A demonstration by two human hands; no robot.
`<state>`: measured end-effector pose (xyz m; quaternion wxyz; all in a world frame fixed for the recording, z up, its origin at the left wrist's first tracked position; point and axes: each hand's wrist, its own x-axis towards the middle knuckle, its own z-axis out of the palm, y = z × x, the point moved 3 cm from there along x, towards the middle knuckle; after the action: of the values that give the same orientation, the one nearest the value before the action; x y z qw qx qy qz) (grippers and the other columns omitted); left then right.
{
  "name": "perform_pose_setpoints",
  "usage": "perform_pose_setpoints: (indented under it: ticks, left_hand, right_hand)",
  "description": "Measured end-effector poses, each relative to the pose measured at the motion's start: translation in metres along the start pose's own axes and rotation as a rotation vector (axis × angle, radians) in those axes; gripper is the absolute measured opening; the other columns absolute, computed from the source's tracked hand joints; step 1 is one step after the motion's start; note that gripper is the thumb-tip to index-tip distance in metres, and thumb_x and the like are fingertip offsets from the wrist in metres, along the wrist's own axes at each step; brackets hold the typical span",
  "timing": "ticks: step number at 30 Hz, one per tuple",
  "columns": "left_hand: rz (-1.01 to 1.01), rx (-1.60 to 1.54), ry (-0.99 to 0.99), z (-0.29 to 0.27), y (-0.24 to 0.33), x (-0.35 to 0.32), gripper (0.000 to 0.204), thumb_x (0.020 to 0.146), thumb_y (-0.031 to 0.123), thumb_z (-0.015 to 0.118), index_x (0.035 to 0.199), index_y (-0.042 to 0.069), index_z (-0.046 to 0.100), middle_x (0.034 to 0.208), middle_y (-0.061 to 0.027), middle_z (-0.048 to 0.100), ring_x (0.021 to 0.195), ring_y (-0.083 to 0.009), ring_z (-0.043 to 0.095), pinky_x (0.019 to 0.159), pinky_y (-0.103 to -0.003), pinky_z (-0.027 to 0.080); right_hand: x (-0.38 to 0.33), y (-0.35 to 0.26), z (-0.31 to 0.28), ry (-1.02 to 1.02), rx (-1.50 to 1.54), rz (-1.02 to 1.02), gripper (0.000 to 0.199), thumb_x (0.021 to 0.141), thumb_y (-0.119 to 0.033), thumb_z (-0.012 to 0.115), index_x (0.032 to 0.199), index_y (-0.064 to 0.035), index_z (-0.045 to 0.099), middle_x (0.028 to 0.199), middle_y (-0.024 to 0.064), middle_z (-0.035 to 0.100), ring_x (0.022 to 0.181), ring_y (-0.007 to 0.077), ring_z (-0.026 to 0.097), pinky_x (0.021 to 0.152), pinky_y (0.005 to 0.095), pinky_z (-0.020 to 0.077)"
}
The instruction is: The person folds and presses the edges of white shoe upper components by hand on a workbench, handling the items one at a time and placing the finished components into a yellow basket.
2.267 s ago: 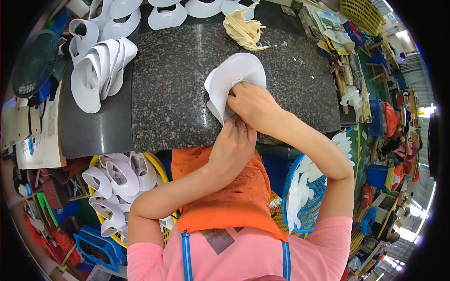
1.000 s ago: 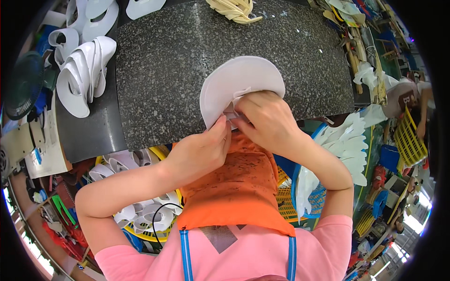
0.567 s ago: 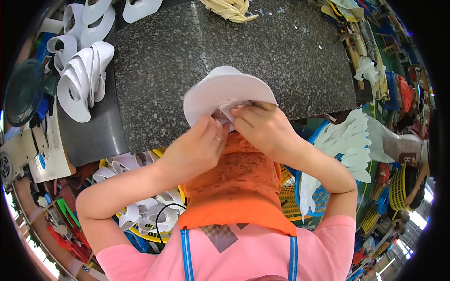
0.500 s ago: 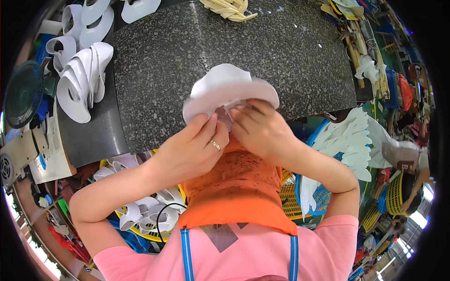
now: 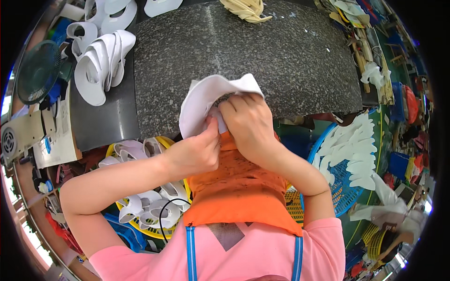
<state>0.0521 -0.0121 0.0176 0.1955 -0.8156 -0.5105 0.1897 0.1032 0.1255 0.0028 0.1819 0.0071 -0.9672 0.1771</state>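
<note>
Both hands hold one white curved cap-brim piece (image 5: 206, 100) over the near edge of a dark speckled granite slab (image 5: 262, 51). My left hand (image 5: 194, 152) pinches its lower edge with thumb and fingers. My right hand (image 5: 248, 122) grips the piece from the right, fingers curled over its folded edge. The piece is bent upward between the two hands. An orange apron (image 5: 239, 187) lies below the hands.
A stack of white brim pieces (image 5: 101, 61) lies at the slab's left. A yellow basket (image 5: 145, 201) of white pieces sits at lower left, a blue basket (image 5: 347, 164) of flat white pieces at right. Tan strips (image 5: 246, 9) lie at the slab's far edge. A green fan (image 5: 40, 70) stands left.
The white piece came off the slab toward me and has been bent and folded between both hands, which shifted slightly left and closer together.
</note>
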Motion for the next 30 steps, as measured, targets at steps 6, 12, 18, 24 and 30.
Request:
perform_pose_setpoints:
  ticks: [6,12,18,24,30]
  left_hand:
    - [-0.166,-0.087,0.009,0.006,0.011,-0.008,0.039,0.068,0.017,0.058,0.091,-0.011,0.071,0.091,-0.0239,0.070,0.089,-0.0347,0.067,0.095,-0.044,0.049]
    - [-0.248,-0.073,0.149,0.009,-0.001,-0.002,0.037,0.067,0.016,0.059,0.092,-0.010,0.069,0.091,-0.0230,0.069,0.091,-0.0346,0.065,0.095,-0.043,0.048]
    - [-0.507,-0.012,0.315,0.049,-0.021,0.036,0.029,0.067,0.015,0.059,0.088,-0.003,0.069,0.092,-0.0167,0.066,0.092,-0.0312,0.061,0.091,-0.043,0.043]
    - [-0.560,-0.685,0.197,0.039,-0.039,-0.023,0.017,0.073,0.012,0.065,0.088,0.005,0.069,0.094,-0.0070,0.066,0.094,-0.0248,0.063,0.088,-0.037,0.046]
    - [-0.428,-0.408,0.265,0.042,-0.028,-0.031,0.022,0.075,0.010,0.063,0.095,0.007,0.071,0.106,-0.0069,0.063,0.109,-0.0235,0.059,0.094,-0.038,0.044]
  right_hand:
    - [-0.039,-0.002,0.017,0.024,-0.079,-0.139,0.032,0.077,-0.011,0.064,0.108,-0.0005,0.068,0.110,0.0105,0.067,0.094,0.0256,0.066,0.076,0.0358,0.0540]
    - [0.006,0.003,-0.004,-0.114,0.044,0.060,0.010,0.082,-0.011,0.065,0.085,-0.0015,0.064,0.088,0.0128,0.063,0.083,0.0311,0.063,0.069,0.0418,0.0514]
    - [0.045,0.037,0.020,-0.044,0.124,0.128,0.007,0.078,-0.009,0.059,0.075,-0.0042,0.062,0.085,0.0139,0.062,0.082,0.0320,0.063,0.070,0.0415,0.0520]
    - [-0.001,0.029,0.030,0.224,0.146,-0.093,0.010,0.073,-0.007,0.066,0.083,-0.0064,0.064,0.091,0.0073,0.060,0.082,0.0289,0.059,0.071,0.0396,0.0512]
    - [0.029,0.009,0.035,0.235,0.092,0.166,0.006,0.077,-0.007,0.068,0.082,-0.0080,0.065,0.087,0.0057,0.062,0.086,0.0282,0.061,0.075,0.0393,0.0511]
